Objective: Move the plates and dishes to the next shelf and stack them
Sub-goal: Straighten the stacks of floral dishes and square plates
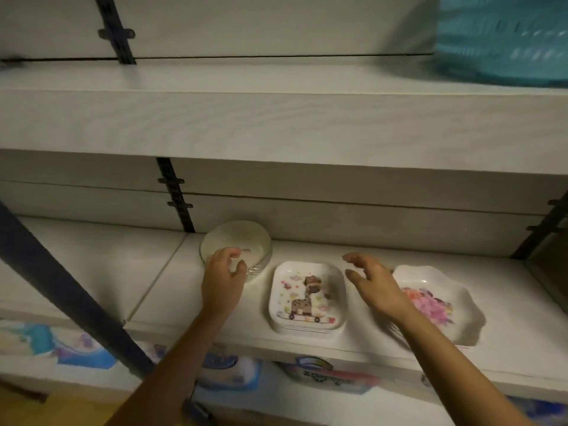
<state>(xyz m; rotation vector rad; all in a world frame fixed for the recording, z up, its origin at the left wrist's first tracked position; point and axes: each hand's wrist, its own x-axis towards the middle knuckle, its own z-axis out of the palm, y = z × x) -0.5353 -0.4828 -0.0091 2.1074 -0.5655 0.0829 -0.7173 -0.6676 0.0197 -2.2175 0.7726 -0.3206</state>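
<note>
Left grip (222, 273) is holding the round bowl (236, 244) by its near rim. The fingers are curling over the rim into the bowl and the thumb is lying against the outer wall.

The bowl is sitting on the lower shelf (92, 265), towards the back, close to the back panel and just right of the dark slotted upright (175, 192).

A stack of square giraffe plates (307, 299) is lying just right of the bowl, nearer the front edge. A scalloped flower dish (439, 305) is sitting further right on the same shelf.

Right grip (375, 282) is hovering wide, fingers spread and slightly bent, holding nothing. It is sitting between the giraffe plates and the flower dish and covering the dish's left rim in this view. I cannot tell whether it is touching the dish.

The upper shelf (276, 118) is carrying a teal basket (504, 38) at far right. Coloured packages (332, 376) are showing below the lower shelf, too blurred to read.
</note>
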